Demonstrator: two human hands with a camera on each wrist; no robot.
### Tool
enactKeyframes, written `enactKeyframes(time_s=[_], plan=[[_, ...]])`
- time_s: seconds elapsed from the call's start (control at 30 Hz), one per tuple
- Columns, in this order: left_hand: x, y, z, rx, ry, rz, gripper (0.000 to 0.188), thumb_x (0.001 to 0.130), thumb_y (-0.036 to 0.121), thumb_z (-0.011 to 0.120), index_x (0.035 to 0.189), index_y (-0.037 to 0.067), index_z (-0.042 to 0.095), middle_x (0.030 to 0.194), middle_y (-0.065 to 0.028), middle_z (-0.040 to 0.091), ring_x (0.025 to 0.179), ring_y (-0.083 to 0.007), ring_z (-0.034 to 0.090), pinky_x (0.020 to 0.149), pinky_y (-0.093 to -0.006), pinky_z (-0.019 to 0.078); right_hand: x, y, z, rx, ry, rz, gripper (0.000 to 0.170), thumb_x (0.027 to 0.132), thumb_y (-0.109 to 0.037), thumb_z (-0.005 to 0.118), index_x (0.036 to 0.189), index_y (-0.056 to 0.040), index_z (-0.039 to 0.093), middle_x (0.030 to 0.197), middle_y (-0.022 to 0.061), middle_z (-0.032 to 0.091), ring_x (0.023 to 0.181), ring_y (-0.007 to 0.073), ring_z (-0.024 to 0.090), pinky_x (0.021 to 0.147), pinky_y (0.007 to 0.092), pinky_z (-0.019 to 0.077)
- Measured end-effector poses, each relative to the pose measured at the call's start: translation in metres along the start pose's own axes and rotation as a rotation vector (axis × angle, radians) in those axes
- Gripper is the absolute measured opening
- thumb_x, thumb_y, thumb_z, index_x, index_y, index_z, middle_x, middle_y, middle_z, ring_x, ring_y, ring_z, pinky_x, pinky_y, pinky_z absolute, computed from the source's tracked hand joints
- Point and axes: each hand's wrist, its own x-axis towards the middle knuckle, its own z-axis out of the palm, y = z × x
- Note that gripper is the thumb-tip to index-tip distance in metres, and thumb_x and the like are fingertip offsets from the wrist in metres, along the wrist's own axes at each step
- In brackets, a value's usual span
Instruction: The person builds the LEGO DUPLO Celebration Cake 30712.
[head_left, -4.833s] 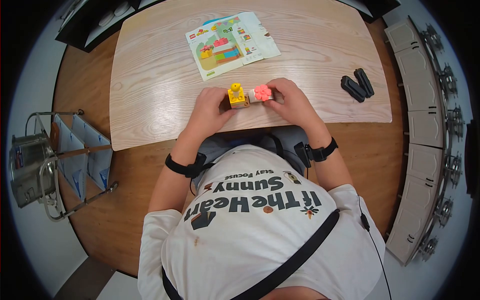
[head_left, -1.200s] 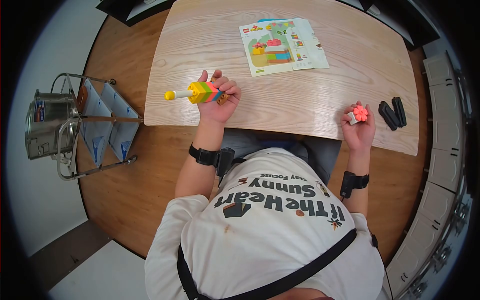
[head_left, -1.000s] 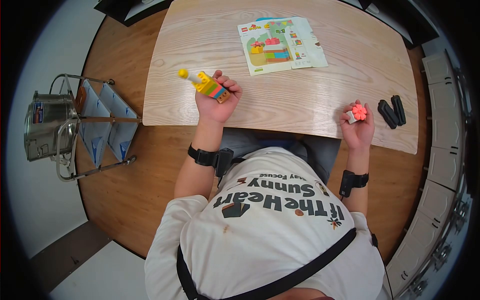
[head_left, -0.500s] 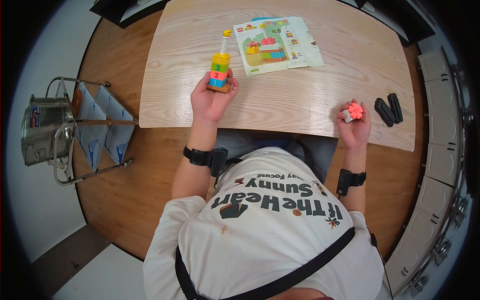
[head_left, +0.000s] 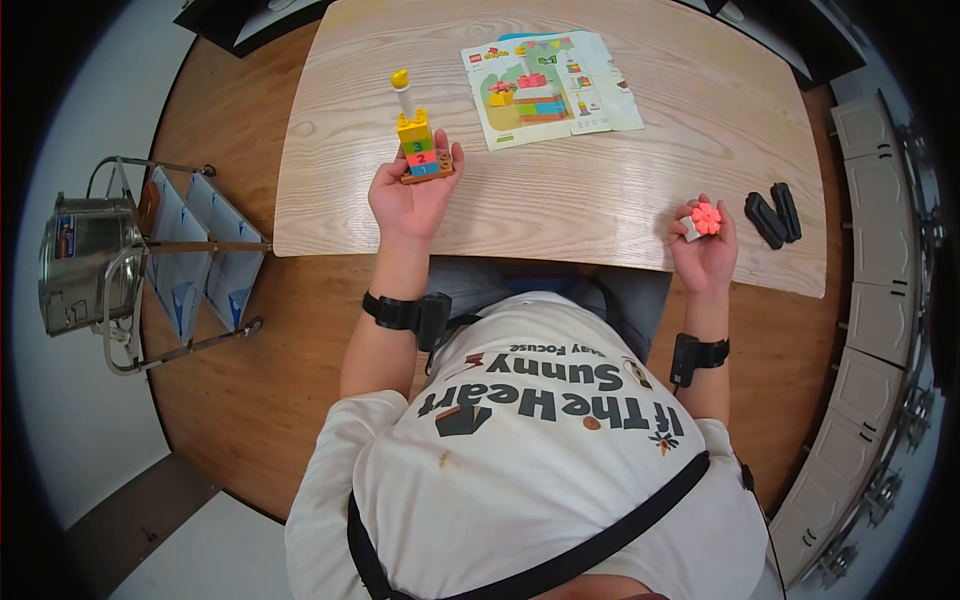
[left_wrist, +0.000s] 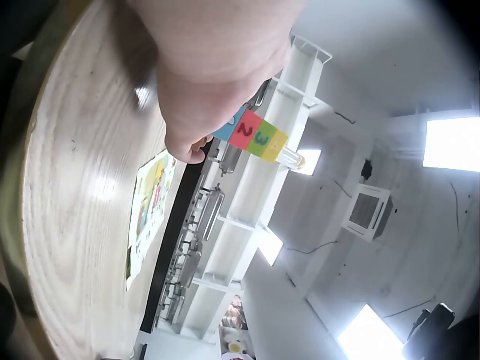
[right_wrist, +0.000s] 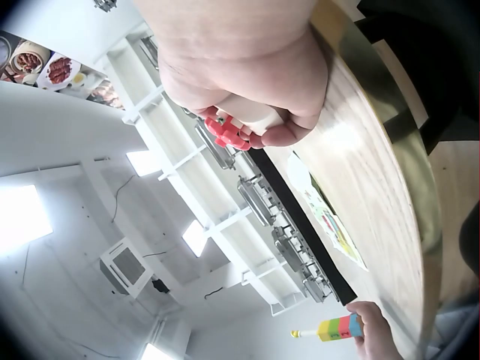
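My left hand [head_left: 403,205] holds a tower of toy building bricks [head_left: 417,152] upright over the left part of the table. Blue, red and green bricks numbered 1, 2 and 3 are stacked on a brown base, with a yellow brick on top. From that rises a white candle piece [head_left: 403,97] with a yellow flame tip. In the left wrist view, the hand hides most of the base under the numbered bricks [left_wrist: 241,129]. Over the table's right side, my right hand [head_left: 705,260] grips a white brick [right_wrist: 251,112] bearing a pink flower piece [head_left: 706,218].
A picture instruction sheet [head_left: 550,90] lies on the wooden table [head_left: 560,195] toward the back. Two black objects [head_left: 776,215] lie by the right edge. To the left stands a metal trolley [head_left: 205,250] with a steel pot [head_left: 88,262]; white cabinets [head_left: 865,260] line the right.
The hands, earlier close together at the front edge, are now wide apart. The brick tower has swung from lying leftward to upright, then shifted slightly left. The right hand keeps its grip, nearly still lately.
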Motion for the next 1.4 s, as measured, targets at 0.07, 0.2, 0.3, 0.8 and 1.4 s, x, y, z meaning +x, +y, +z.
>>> enactKeyframes(time_s=[0.07,0.2,0.3,0.8,1.4], plan=[[0.001,0.001,0.002,-0.015,0.001,0.0,0.049,0.091,0.005,0.044,0.139,0.002,0.054,0.144,-0.0213,0.055,0.138,-0.0409,0.054,0.121,-0.0674,0.0392,0.004,-0.001,-0.004,0.027,-0.033,0.013,0.033,0.107,-0.029,0.066,0.125,-0.0024,0.063,0.11,0.0107,0.068,0.104,0.0247,0.062,0.08,0.0374,0.0468],[-0.003,-0.003,0.004,-0.012,0.026,0.023,0.052,0.087,0.003,0.044,0.138,0.002,0.054,0.145,-0.0213,0.054,0.139,-0.0421,0.053,0.124,-0.0707,0.0352,0.001,-0.001,-0.003,0.046,-0.027,0.011,0.032,0.108,-0.03,0.065,0.126,-0.0025,0.063,0.109,0.011,0.068,0.104,0.0255,0.062,0.08,0.0374,0.0466],[-0.004,-0.007,0.006,0.109,-0.025,0.091,0.056,0.086,0.005,0.044,0.141,-0.002,0.05,0.144,-0.0226,0.052,0.144,-0.0424,0.049,0.128,-0.0711,0.0302,0.002,-0.001,-0.006,0.081,-0.063,0.009,0.032,0.108,-0.029,0.065,0.126,-0.0024,0.062,0.112,0.012,0.067,0.106,0.0264,0.061,0.082,0.0386,0.0479],[-0.006,0.001,0.001,0.0,-0.141,-0.139,0.038,0.107,0.03,0.055,0.128,-0.001,0.061,0.118,-0.017,0.065,0.112,-0.0324,0.064,0.107,-0.0533,0.054,-0.002,0.004,-0.006,0.174,-0.125,-0.038,0.044,0.11,-0.04,0.065,0.125,0.0004,0.063,0.117,0.0138,0.064,0.109,0.0291,0.06,0.091,0.041,0.0519],[-0.007,-0.003,-0.009,0.67,-0.184,0.019,0.03,0.107,0.018,0.071,0.134,0.009,0.06,0.131,-0.008,0.067,0.121,-0.0224,0.063,0.109,-0.0383,0.0499,-0.011,0.007,0.018,-0.963,-0.135,-0.325,0.038,0.102,-0.019,0.08,0.131,0.0006,0.065,0.124,0.0061,0.07,0.116,0.0155,0.066,0.098,0.0323,0.0534]])
